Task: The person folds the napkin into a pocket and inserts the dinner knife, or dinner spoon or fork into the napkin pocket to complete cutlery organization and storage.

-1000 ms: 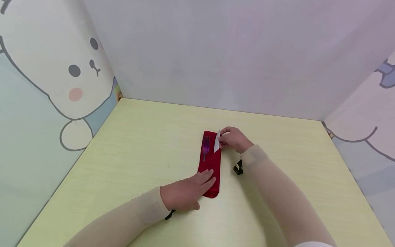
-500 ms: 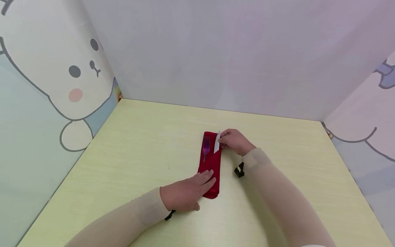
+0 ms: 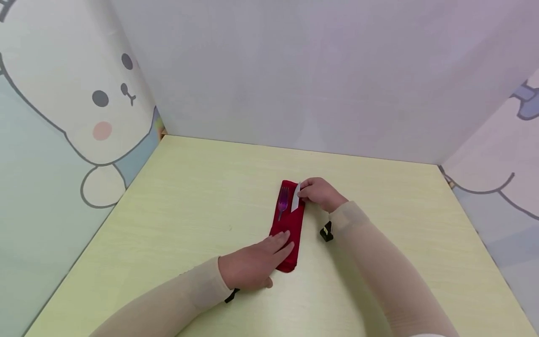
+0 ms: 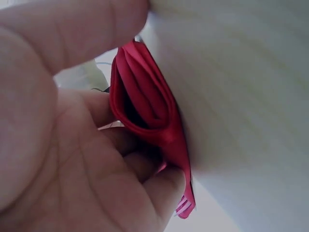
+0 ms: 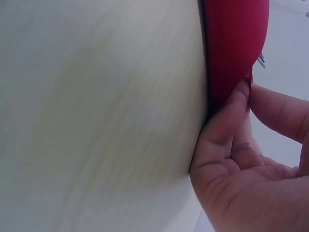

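Observation:
A narrow folded red napkin (image 3: 291,227) lies lengthwise on the table, its layered end facing the left wrist view. A purple fork (image 3: 283,201) sticks out of its slanted pocket, tines toward the far end. Beside the fork is a pale, pointed, blade-like piece (image 3: 295,199); its lower end is hidden by the pocket. My left hand (image 3: 254,264) rests over the near part of the napkin with straight fingers. At the far right edge my right hand (image 3: 322,193) pinches the red cloth (image 5: 231,48) between thumb and fingers, the thumb overlapping the pale piece.
The pale wooden table (image 3: 202,187) meets a plain light wall (image 3: 286,79) at the back. Cartoon-printed panels (image 3: 54,140) stand at both sides. A small black device (image 3: 326,231) hangs by the right wrist.
The napkin has turned slightly, its far end shifting right with the fork and its near end a little left. My right hand keeps its pinch; my left hand stays almost still.

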Motion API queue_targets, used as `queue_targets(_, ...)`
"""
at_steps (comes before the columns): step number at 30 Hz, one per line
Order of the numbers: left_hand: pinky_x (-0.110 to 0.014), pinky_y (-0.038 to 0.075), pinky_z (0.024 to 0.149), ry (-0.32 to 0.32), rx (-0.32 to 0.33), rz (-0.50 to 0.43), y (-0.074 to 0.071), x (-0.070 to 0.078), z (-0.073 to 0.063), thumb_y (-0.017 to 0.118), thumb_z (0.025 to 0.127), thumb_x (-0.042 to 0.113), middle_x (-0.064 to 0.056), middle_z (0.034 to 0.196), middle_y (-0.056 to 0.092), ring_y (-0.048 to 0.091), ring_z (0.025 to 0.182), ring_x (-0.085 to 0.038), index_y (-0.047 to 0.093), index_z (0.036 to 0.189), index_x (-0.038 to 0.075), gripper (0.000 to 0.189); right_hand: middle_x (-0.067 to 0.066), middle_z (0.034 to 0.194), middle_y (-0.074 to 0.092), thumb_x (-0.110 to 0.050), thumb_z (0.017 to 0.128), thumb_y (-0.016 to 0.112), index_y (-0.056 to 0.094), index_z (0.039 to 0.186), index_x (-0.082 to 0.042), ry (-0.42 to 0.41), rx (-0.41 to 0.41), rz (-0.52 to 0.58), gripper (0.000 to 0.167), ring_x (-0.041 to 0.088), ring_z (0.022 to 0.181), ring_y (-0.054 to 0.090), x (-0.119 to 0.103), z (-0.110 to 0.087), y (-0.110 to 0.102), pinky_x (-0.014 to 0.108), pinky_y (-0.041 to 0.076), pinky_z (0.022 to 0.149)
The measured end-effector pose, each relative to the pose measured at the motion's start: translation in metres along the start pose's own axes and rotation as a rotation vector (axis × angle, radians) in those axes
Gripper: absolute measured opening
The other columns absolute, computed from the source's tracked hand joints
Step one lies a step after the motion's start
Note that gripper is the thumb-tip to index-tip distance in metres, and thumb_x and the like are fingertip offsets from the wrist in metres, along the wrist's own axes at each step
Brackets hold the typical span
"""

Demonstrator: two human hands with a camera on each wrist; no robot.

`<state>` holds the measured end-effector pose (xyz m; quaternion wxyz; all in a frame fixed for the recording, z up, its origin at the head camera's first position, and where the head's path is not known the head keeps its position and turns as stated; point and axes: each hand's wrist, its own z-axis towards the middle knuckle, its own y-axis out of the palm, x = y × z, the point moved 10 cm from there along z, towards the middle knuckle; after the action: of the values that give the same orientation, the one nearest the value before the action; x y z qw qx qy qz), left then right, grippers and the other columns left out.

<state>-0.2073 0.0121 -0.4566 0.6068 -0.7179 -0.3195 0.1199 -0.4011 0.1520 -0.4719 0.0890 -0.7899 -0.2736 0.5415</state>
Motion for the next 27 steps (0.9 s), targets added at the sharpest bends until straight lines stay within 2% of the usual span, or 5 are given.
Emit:
queue_targets(5, -0.030, 0.033, 0.118, 0.026, 0.012, 0.049, 0.000, 0.004, -0.001, 0.083, 0.089, 0.037, -0.010, 0.169, 0.023, 0.021, 0.156, -0.026, 0.031, 0.162, 0.008, 0.094, 0.016, 0.110, 0.062, -0.009, 0.101, 0.062, 0.060, 0.119, 0.004, -0.004, 0.001, 0.025, 0.022, 0.023, 0.094, 0.062, 0.002, 0.002, 0.000, 0.036, 0.052, 0.089)
queue_targets(12, -0.033, 0.023, 0.122, 0.077, 0.002, 0.088, -0.002, 0.005, 0.002, 0.076, 0.093, 0.042, -0.009, 0.168, 0.026, 0.021, 0.156, -0.027, 0.033, 0.162, 0.009, 0.088, 0.019, 0.115, 0.061, -0.007, 0.098, 0.065, 0.052, 0.125, 0.005, 0.001, -0.014, 0.052, 0.032, 0.026, 0.096, 0.062, 0.004, 0.004, 0.001, 0.037, 0.052, 0.088)
queue_targets(17, -0.029, 0.028, 0.120, 0.083, 0.009, 0.101, -0.007, 0.003, 0.005, 0.076, 0.094, 0.042, -0.010, 0.168, 0.026, 0.022, 0.155, -0.024, 0.033, 0.162, 0.009, 0.087, 0.019, 0.115, 0.058, -0.004, 0.095, 0.066, 0.047, 0.121, 0.004, -0.003, -0.030, 0.052, 0.033, 0.027, 0.097, 0.062, 0.005, 0.004, 0.003, 0.037, 0.053, 0.089)
queue_targets(22, -0.027, 0.031, 0.118, 0.088, 0.024, 0.192, -0.009, 0.006, 0.009, 0.078, 0.092, 0.041, -0.012, 0.166, 0.030, 0.027, 0.154, -0.024, 0.036, 0.160, 0.009, 0.087, 0.017, 0.106, 0.058, -0.004, 0.094, 0.067, 0.047, 0.112, 0.001, -0.037, -0.029, 0.002, 0.027, 0.025, 0.089, 0.059, 0.002, 0.003, 0.002, 0.035, 0.052, 0.082)
queue_targets(27, -0.028, 0.034, 0.116, 0.109, 0.086, 0.285, -0.013, 0.008, 0.012, 0.077, 0.094, 0.035, -0.013, 0.161, 0.038, 0.035, 0.150, -0.025, 0.043, 0.157, 0.008, 0.076, 0.018, 0.106, 0.063, -0.007, 0.098, 0.065, 0.050, 0.119, 0.003, -0.007, -0.003, 0.044, 0.028, 0.023, 0.086, 0.064, 0.002, 0.002, -0.001, 0.033, 0.056, 0.082)
